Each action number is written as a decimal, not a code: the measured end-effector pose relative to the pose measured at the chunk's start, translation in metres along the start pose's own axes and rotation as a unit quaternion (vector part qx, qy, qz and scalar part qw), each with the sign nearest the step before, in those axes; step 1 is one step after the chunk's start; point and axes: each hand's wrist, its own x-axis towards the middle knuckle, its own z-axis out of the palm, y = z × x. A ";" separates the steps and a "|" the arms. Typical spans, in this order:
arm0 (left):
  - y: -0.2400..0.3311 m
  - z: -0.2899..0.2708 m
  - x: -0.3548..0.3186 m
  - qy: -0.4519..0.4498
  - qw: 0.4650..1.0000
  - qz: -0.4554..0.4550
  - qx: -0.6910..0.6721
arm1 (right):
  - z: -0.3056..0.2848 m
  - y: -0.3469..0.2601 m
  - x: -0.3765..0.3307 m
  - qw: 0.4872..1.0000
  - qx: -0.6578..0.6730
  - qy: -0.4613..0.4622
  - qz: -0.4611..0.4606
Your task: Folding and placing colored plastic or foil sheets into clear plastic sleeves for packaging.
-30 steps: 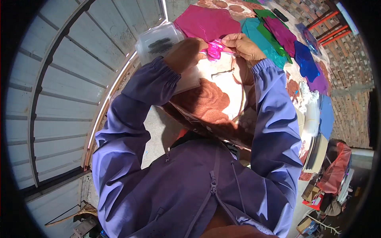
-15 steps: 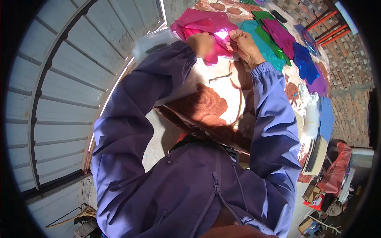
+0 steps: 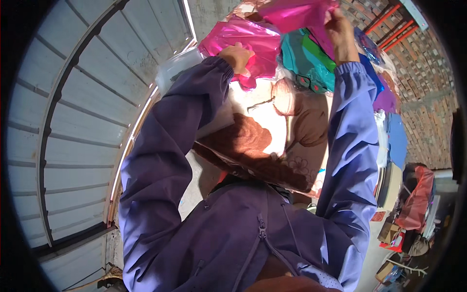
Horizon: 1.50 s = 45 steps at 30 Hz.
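A stack of shiny pink foil sheets (image 3: 243, 36) lies at the far side of the table. My left hand (image 3: 236, 58) rests on its near edge with the fingers apart. Farther right, my right hand (image 3: 342, 36) pinches the edge of a lifted pink foil sheet (image 3: 296, 15), which hangs out to the left above the table. Part of this sheet passes beyond the top of the view. Beneath and near it lie teal foil (image 3: 296, 56) and green foil (image 3: 318, 53) pieces.
Clear plastic sheets (image 3: 177, 70) lie left of the pink stack. A brown-and-cream patterned cloth (image 3: 238, 136) covers the table. Blue and purple foil (image 3: 386, 100) sits at the right, above a blue panel (image 3: 397, 141). A ribbed metal wall (image 3: 78, 121) stands left, bricks (image 3: 428, 92) right.
My right hand has moved right and away from my left hand, lifting a pink foil sheet off the stack. My left hand stays at the stack, its fingers now spread on it.
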 end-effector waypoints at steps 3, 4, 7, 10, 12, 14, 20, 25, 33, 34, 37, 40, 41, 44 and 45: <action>0.015 -0.008 0.004 -0.010 1.000 -0.008 0.003 | -0.029 -0.058 0.002 0.995 -0.062 0.039 -0.062; 0.022 -0.012 0.007 -0.016 1.000 -0.012 0.007 | -0.060 -0.076 -0.008 0.991 -0.083 0.058 -0.083; 0.010 -0.016 0.000 -0.036 0.999 0.001 -0.004 | -0.071 -0.107 -0.056 0.977 -0.151 0.096 -0.120; -0.005 -0.010 0.000 -0.001 1.000 0.027 0.003 | -0.067 -0.125 -0.112 0.935 -0.266 0.154 -0.178; 0.016 -0.009 -0.003 0.021 0.999 0.033 -0.012 | -0.073 -0.126 -0.151 0.904 -0.324 0.187 -0.206; 0.034 -0.005 -0.021 0.222 0.958 0.148 -0.107 | -0.080 -0.102 -0.192 0.911 -0.382 0.079 -0.138; 0.163 0.009 -0.088 -0.194 0.675 0.059 -0.709 | -0.025 0.009 -0.289 0.832 -0.547 -0.084 -0.051; 0.158 0.041 -0.096 -0.197 0.578 0.001 -0.792 | -0.005 0.041 -0.324 0.824 -0.538 -0.151 -0.088; 0.143 0.064 -0.075 -0.079 0.870 0.041 -0.485 | -0.076 0.005 -0.326 0.725 -0.666 -0.105 -0.140; 0.143 0.063 -0.074 -0.077 0.870 0.042 -0.485 | -0.089 0.008 -0.331 0.724 -0.667 -0.106 -0.143; 0.154 0.041 -0.076 0.008 0.972 0.054 -0.228 | -0.121 0.017 -0.342 0.639 -0.711 -0.156 -0.247; 0.155 0.049 -0.078 0.174 0.963 0.118 -0.169 | -0.108 -0.002 -0.327 0.661 -0.720 -0.183 -0.107; 0.155 0.050 -0.078 0.250 0.947 0.151 -0.135 | -0.105 -0.004 -0.322 0.667 -0.720 -0.191 -0.032; 0.168 0.045 -0.080 0.119 0.970 0.174 -0.122 | -0.112 0.006 -0.266 0.670 -0.719 -0.177 -0.060; 0.170 0.042 -0.081 0.051 0.975 0.183 -0.116 | -0.113 0.012 -0.245 0.700 -0.680 -0.171 -0.135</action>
